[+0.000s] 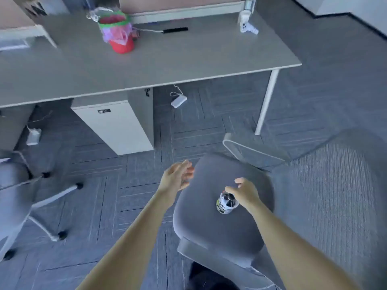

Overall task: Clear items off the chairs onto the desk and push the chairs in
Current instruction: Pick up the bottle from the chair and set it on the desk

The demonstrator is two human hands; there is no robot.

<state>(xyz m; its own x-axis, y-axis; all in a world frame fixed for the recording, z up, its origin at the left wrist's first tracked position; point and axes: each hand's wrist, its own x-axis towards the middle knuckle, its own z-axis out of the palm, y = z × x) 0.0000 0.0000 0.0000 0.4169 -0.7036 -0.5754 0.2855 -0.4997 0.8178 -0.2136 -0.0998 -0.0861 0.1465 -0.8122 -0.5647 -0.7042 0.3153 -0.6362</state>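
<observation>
A small bottle (pixel 227 203) stands upright on the grey seat of the chair (pixel 209 206), which is set well apart from the desk (pixel 188 59). The right hand (pixel 245 192) is held just over the bottle's top, fingers spread and curled but not yet closed on it; whether the cap is touched cannot be told. The left hand (pixel 178 176) is held open and empty above the seat's front edge.

A knock from the curled fingers could tip the bottle on the soft cushion, and it could be rolled off onto the carpet. A swivel of the seat under a push would have the same effect.

A black-and-white label with a yellow-green patch is seen on the bottle, but no writing can be read through the blur. A dark tag on the white cabinet (pixel 117 126) is likewise illegible.
</observation>
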